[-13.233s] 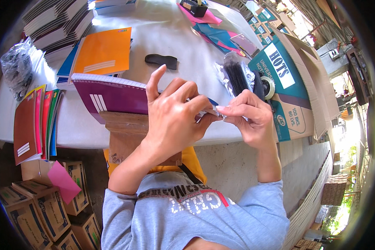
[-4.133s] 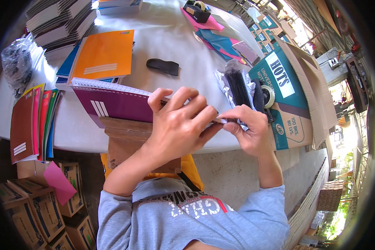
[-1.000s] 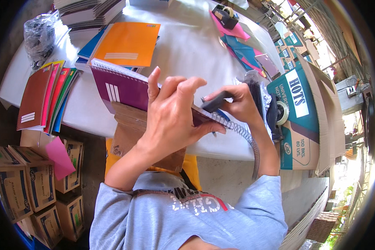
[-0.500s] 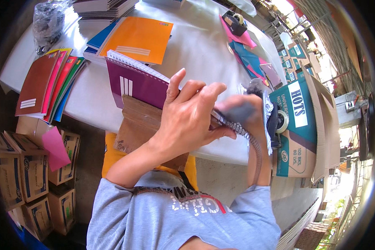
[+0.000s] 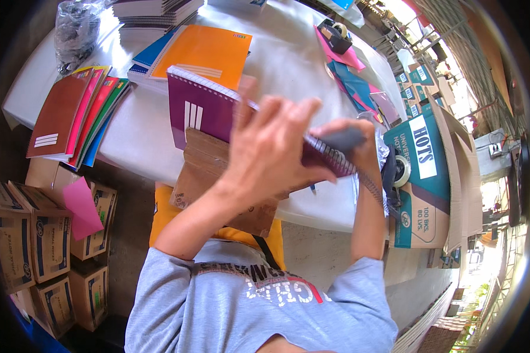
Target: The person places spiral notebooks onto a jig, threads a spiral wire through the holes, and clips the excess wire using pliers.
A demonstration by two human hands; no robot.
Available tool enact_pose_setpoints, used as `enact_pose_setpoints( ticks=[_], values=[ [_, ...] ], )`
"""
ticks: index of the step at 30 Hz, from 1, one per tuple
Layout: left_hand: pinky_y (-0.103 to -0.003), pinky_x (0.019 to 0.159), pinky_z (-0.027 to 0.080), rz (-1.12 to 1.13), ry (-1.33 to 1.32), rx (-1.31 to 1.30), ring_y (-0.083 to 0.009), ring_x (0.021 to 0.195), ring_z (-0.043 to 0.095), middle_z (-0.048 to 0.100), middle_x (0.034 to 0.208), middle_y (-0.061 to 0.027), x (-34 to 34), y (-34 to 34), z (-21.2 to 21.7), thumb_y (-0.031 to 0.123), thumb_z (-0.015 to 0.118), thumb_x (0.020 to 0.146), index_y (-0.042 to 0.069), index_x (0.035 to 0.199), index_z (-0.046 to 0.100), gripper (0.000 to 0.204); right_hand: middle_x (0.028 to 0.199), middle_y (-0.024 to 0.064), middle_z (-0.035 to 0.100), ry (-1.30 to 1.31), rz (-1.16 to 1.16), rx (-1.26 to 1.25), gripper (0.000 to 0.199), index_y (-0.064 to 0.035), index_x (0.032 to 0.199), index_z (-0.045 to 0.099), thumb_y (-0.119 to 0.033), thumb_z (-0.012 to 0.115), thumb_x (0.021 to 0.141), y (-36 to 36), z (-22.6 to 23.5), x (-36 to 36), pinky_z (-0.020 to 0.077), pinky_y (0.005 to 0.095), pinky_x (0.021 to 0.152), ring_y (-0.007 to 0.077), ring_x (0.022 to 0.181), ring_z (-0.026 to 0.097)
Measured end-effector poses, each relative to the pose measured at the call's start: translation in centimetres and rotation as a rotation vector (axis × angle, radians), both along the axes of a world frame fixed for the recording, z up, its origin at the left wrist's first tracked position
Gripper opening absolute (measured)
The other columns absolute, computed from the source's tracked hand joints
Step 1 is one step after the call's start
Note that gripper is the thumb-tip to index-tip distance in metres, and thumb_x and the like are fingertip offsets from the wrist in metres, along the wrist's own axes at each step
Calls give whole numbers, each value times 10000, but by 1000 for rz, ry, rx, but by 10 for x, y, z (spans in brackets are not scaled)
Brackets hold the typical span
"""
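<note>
A purple notebook with white label bars stands tilted in front of me, its punched white page edge upward. My left hand straddles that edge, its thumb on the near side and blurred fingers over the top. A dark spiral binding coil runs along the notebook's right part and trails loose past my right wrist. My right hand is at the coil, fingers curled and smeared, with a dark grey covering or pad at the fingertips. Whether it grips the coil is hidden. A brown cardboard piece is against the notebook's near side.
An orange notebook tops a stack behind. Coloured notebooks fan out at the table's left. To the right stand a large open carton and a tape roll. A tape dispenser sits far right; boxes are stacked lower left.
The right hand has shifted slightly upward at the coil, and the loose coil end has swung to the right. The left hand keeps its place at the notebook's edge. The whole view has shifted slightly.
</note>
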State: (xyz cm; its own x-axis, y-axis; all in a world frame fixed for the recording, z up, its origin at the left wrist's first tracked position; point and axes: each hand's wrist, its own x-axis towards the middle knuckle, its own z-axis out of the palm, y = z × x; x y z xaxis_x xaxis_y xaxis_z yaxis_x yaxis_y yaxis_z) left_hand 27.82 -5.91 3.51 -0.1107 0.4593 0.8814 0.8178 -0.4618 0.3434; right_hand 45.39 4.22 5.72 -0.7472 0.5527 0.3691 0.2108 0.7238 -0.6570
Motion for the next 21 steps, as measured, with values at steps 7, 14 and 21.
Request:
enact_pose_setpoints(
  ticks=[7, 14, 21],
  values=[
    [-649, 1019, -29, 262, 107, -141, -245, 996, 493, 535, 870, -43, -50, -5, -2, 750, 669, 450, 101, 723, 625, 705, 816, 172, 677, -14, -10, -154, 138, 62, 833, 668, 0, 570, 757, 5, -3, -14, 531, 311, 689, 214, 741, 656],
    [-635, 1024, -17, 187, 62, -184, -241, 1005, 491, 522, 840, -36, -50, -6, -4, 727, 684, 460, 108, 691, 642, 662, 824, 115, 698, -72, -7, -53, 147, 18, 855, 686, 59, 607, 737, 2, 10, -32, 517, 281, 720, 149, 751, 662],
    [-626, 1036, -14, 158, 38, -101, -237, 993, 490, 499, 832, -36, -52, -4, -6, 704, 700, 432, 103, 682, 641, 653, 788, 104, 685, -95, -33, 94, 131, 7, 784, 677, -119, 659, 756, 3, 21, -44, 524, 279, 730, 175, 735, 662]
  ],
)
